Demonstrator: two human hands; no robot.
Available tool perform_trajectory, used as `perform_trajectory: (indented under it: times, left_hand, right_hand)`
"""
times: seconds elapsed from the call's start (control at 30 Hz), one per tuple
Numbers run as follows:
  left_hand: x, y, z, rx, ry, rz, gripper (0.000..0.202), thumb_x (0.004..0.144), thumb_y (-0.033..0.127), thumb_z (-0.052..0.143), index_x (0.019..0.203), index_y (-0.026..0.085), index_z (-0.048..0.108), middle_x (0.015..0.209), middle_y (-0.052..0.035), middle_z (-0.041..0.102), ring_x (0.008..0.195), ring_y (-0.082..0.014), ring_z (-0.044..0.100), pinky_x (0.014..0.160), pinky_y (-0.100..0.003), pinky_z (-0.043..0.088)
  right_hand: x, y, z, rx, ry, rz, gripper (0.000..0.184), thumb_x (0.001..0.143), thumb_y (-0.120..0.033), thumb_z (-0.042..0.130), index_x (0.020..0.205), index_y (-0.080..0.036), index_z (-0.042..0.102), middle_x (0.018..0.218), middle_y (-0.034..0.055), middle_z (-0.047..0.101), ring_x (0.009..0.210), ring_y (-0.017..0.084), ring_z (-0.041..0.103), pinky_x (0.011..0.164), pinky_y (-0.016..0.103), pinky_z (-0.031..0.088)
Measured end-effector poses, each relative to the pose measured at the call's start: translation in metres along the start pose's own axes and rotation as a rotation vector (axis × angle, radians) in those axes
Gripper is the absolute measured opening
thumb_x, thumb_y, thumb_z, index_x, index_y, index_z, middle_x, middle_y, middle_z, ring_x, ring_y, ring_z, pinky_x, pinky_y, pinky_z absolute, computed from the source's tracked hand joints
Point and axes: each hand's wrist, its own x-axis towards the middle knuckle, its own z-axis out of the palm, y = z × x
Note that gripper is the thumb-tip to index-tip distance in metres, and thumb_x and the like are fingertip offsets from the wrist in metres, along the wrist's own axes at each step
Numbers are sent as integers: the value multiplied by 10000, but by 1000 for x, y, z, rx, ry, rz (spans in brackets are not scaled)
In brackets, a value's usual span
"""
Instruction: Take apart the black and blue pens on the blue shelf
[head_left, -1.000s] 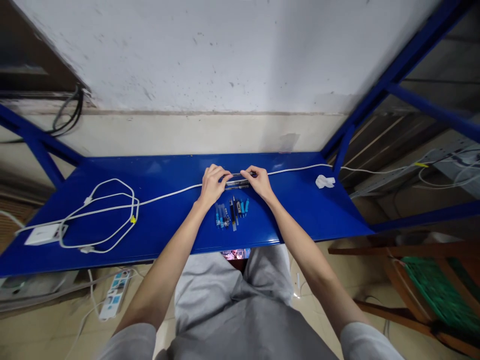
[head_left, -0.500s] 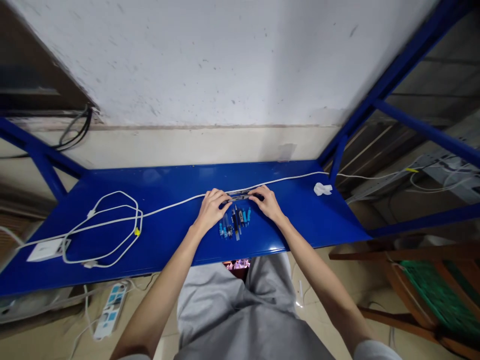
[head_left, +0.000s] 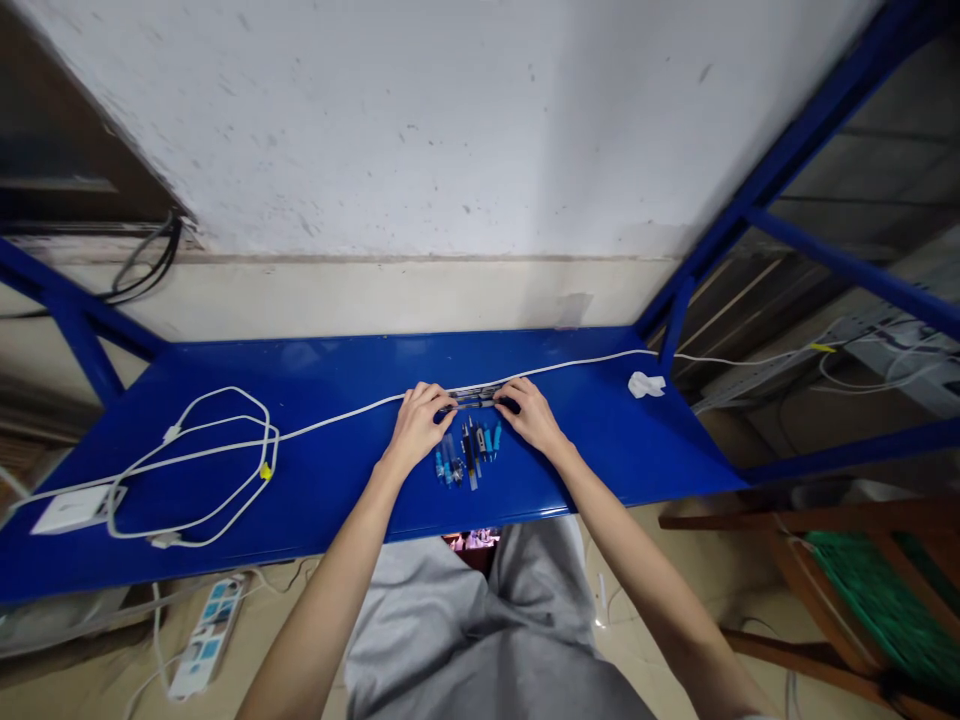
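Note:
My left hand (head_left: 417,421) and my right hand (head_left: 529,413) both pinch the ends of a thin dark pen-like rod (head_left: 474,402), which lies low on the blue shelf (head_left: 345,480). Just in front of my hands lies a small row of several pen parts (head_left: 468,446), blue, clear and black. A white cable (head_left: 337,415) runs across the shelf right behind my fingers.
A looped white cable (head_left: 196,468) and a white adapter box (head_left: 71,509) lie at the left. A crumpled white scrap (head_left: 645,384) sits at the right end. A power strip (head_left: 199,647) lies on the floor. Blue frame posts (head_left: 679,310) rise at both sides.
Both hands lowered the rod from slightly above the shelf down to its surface. The view tilted a little, so the shelf sits lower in the picture.

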Motion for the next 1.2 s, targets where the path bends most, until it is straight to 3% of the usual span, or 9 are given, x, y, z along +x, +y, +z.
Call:
perform_trajectory:
  times: [0.2,0.33,0.4,0.5,0.6,0.7,0.9,1.07,1.2]
  left_hand:
    - [1,10,-7,40,89,-25,158,1011,298,538,1011,245,686,1057,-74,675,1050,-264,576,890,-415,427]
    - [-15,25,-19,59,167,-163,194,1029,326,477,1130,248,624,1020,-72,664,1002,-258,593,909,-407,439]
    - [-29,33,-25,82,123,-246,157,1023,340,469,1032,249,596,914,-52,647,911,-247,602,835,-383,449]
    - [-50,42,-29,133,4,-341,182,990,340,506,827,261,519,734,-16,600,774,-240,588,687,-348,424]
    - [-56,50,-29,221,-68,-341,280,961,317,539,703,252,454,729,-36,632,810,-265,613,707,-361,435]
    - [-51,56,-30,321,-121,-334,242,967,305,529,733,246,509,804,-77,690,882,-304,649,735,-385,450]
    - [-47,62,-37,378,-203,-396,146,965,285,526,1032,206,628,948,-123,735,857,-304,696,708,-373,473]
    - [-56,58,-35,500,-170,-317,210,967,202,470,1111,188,622,1043,-134,700,944,-291,686,736,-357,490]
    - [-56,53,-38,530,-223,-325,268,1015,186,378,1152,162,607,1099,-140,676,999,-284,669,789,-355,503]
  right_hand:
    - [0,-1,-2,56,20,86,131,959,-276,614,1037,-230,707,988,54,660,764,187,605,740,307,482]
    - [-3,-4,-6,179,184,153,224,998,-369,548,973,-212,706,893,51,676,718,192,594,697,319,478]
    - [-9,-11,-11,266,202,162,249,1001,-403,546,990,-212,706,902,57,695,758,205,623,701,328,493]
    - [-22,-27,-18,296,7,47,307,959,-449,649,1192,-253,687,1060,77,722,970,256,660,889,403,522]
    - [-30,-44,-22,220,-241,-86,712,855,-521,777,1483,-317,512,1383,109,630,1270,323,566,1102,504,432]
    - [-29,-51,-19,169,-369,-132,1033,779,-564,831,1625,-353,278,1557,123,490,1382,350,486,1137,518,408]
    - [-19,-45,-12,99,-454,-147,1205,721,-595,860,1657,-367,136,1628,136,404,1454,390,423,1163,555,362]
    - [-13,-45,-10,90,-485,-136,1254,736,-649,823,1666,-337,43,1641,172,368,1455,408,422,1160,581,359]
    - [-11,-44,-12,88,-511,-136,1260,745,-656,813,1666,-324,20,1631,181,379,1452,410,431,1145,598,379]
